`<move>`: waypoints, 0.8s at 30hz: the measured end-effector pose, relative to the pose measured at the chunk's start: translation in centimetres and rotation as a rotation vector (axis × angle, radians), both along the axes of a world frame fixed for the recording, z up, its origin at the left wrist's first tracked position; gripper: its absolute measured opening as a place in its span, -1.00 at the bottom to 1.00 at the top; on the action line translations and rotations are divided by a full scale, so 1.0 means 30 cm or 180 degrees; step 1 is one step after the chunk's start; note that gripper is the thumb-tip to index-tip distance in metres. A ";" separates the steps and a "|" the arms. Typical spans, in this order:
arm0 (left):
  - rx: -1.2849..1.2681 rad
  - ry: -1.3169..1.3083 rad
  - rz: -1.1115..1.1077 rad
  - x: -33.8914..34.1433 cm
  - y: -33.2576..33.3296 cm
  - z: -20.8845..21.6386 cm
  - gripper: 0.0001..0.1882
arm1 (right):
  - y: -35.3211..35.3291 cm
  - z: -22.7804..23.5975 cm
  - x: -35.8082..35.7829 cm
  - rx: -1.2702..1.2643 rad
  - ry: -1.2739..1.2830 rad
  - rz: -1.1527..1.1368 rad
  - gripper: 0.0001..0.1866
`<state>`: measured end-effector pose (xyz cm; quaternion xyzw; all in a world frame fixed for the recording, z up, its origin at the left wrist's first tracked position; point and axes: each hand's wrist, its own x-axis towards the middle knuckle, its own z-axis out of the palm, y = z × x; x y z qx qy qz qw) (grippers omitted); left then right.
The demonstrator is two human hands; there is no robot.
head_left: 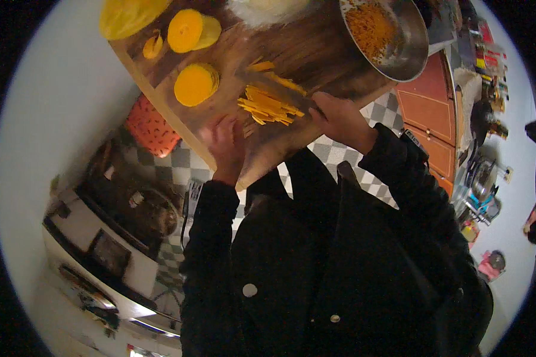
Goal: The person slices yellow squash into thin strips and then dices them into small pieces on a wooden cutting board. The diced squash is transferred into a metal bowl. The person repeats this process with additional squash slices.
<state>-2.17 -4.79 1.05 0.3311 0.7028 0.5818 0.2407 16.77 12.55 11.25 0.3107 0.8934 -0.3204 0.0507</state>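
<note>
A loose pile of orange pumpkin-like strips [269, 106] lies on the wooden table [315, 56], between my two hands. My left hand [225, 143] is at the table's near left edge, its slightly blurred fingers loosely bent with nothing visible in them. To the right of the strips, my right hand [343, 123] is closed around something dark and thin that I cannot make out. More strips [286, 82] lie just beyond the pile. Up and left of my left hand stands a thick, round orange cut piece [195, 85], with a second cut piece [190, 31] behind it.
A metal bowl [420, 44] with orange shreds stands at the far right. White powdery stuff [268, 11] lies at the back. A yellow rounded piece [131, 16] and a small scrap [153, 46] are at the far left. Below is an orange-red patterned seat [152, 126]; cabinets [429, 110] stand right.
</note>
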 end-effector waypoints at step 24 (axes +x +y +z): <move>-0.0719 0.1309 -0.4175 -0.044 0.314 0.127 -0.51 | 0.020 -0.026 0.030 0.1253 0.1098 0.1350 -0.81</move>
